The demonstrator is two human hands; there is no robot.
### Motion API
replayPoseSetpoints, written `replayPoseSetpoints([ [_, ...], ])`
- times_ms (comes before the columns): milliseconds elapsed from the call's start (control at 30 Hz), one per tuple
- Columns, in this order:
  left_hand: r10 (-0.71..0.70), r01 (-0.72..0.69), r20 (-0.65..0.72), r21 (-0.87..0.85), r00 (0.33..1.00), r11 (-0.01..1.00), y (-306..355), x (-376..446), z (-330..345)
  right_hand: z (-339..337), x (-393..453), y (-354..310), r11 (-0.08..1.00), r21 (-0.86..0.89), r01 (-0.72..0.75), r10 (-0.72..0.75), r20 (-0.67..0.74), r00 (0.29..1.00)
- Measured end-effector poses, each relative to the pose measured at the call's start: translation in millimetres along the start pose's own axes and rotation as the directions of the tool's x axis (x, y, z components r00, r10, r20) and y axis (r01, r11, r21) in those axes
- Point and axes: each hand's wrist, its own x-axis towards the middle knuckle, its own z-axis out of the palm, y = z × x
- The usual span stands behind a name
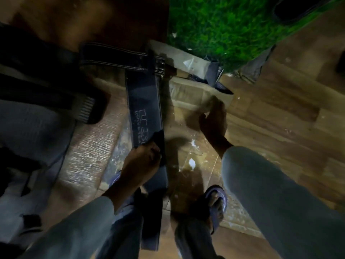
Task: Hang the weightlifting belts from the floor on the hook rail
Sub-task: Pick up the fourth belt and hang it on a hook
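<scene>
Grey sleeves fill the bottom of the view, ours, one on each arm, dim light throughout. Our left hand (143,159) is clenched around a black weightlifting belt (144,107), gripping it at the wide printed section, thumb side toward the pale logo lettering; the belt runs up from the grip toward a second belt strap (119,57) with white stitching that lies crosswise above it, and a metal buckle (161,67) shows where the two meet. Below the grip the belt hangs down past our legs, its lower end near the bottom edge. Our right hand (214,118) is off the belt, well to the right, fingers loosely curled and blurred, holding nothing we can see. Both hands sit over a wood-pattern floor (280,118) with white specks. One foot in a blue sandal (217,204) stands on the floor between the arms. Green artificial turf (224,25) covers the upper right. Dark gym equipment (37,86) with a ribbed pedal-like part sits at left, details too dark to tell
</scene>
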Motion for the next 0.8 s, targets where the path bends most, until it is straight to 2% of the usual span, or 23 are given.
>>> replayPoseSetpoints([
  [100,-0.076,0.076,0.007,-0.068,0.997,0.995,-3,14,-4,-5,44,-6,0.979,-0.205,-0.003,0.012,0.044,0.999],
  [233,-0.124,0.125,0.011,-0.125,0.992,0.984,1,14,-8,-7,43,8,0.883,-0.464,0.068,-0.028,0.092,0.995],
  [300,-0.103,0.106,0.033,-0.125,0.994,0.987,8,6,-8,-14,22,19,0.894,-0.436,0.099,-0.063,0.096,0.993],
  [367,-0.077,0.079,0.026,-0.094,0.997,0.992,20,-5,-9,-24,-7,20,0.943,-0.296,0.149,-0.093,0.193,0.977],
  [433,-0.149,0.154,0.055,-0.117,0.987,0.981,37,-14,-11,-32,-38,12,0.927,-0.286,0.241,-0.149,0.310,0.939],
  [467,-0.229,0.244,0.105,-0.159,0.968,0.957,45,-18,-12,-36,-54,7,0.911,-0.297,0.287,-0.187,0.324,0.927],
  [533,-0.376,0.459,0.282,-0.347,0.883,0.818,65,-25,-19,-52,-88,-11,0.913,-0.259,0.315,-0.218,0.341,0.914],
  [600,-0.417,0.585,0.412,-0.521,0.810,0.622,84,-33,-26,-69,-122,-30,0.943,-0.141,0.301,-0.241,0.333,0.911],
  [733,-0.508,0.687,0.491,-0.647,0.708,0.331,129,-62,-66,-121,-186,-72,0.983,0.104,0.150,-0.179,0.382,0.907],
  [800,-0.520,0.689,0.529,-0.705,0.670,0.170,150,-81,-94,-154,-207,-92,0.973,0.222,0.055,-0.150,0.438,0.886],
])
